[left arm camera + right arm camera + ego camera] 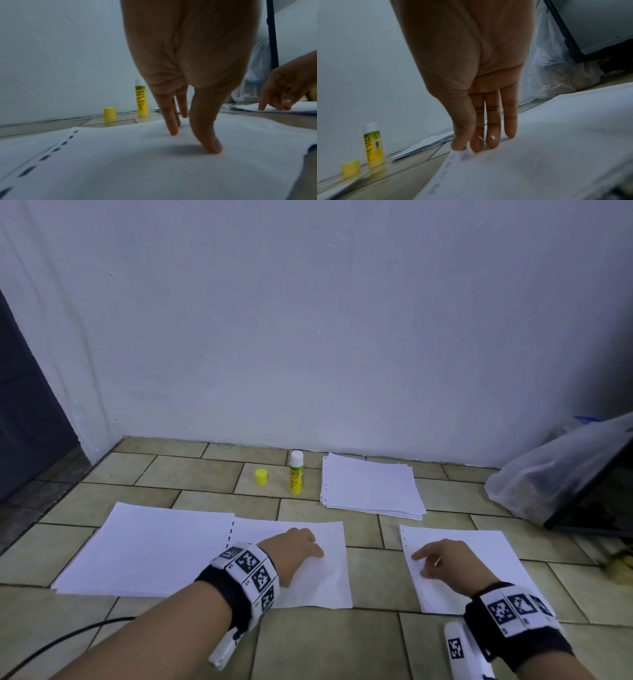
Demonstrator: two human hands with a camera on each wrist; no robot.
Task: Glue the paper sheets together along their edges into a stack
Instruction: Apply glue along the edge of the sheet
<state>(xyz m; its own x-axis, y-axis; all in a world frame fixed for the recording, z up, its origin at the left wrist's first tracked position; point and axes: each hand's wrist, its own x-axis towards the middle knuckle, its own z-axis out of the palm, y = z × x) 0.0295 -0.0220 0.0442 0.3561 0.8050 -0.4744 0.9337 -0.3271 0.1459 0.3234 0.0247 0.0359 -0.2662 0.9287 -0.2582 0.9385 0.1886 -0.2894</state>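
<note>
Both bare forearms wear black wristbands (226, 590) wrapped in white blocks with black square marker codes (510, 609), plus little white camera pods underneath.

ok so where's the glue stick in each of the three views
Head view: the glue stick stands upright on the tiled floor near the wall, centre of the picture, left of the paper pile.
Left wrist view: it stands left of centre, just left of the left hand.
Right wrist view: it stands at lower left, far left of the right hand.
Shared landmark: the loose yellow cap stands just left of it in every view.
</note>
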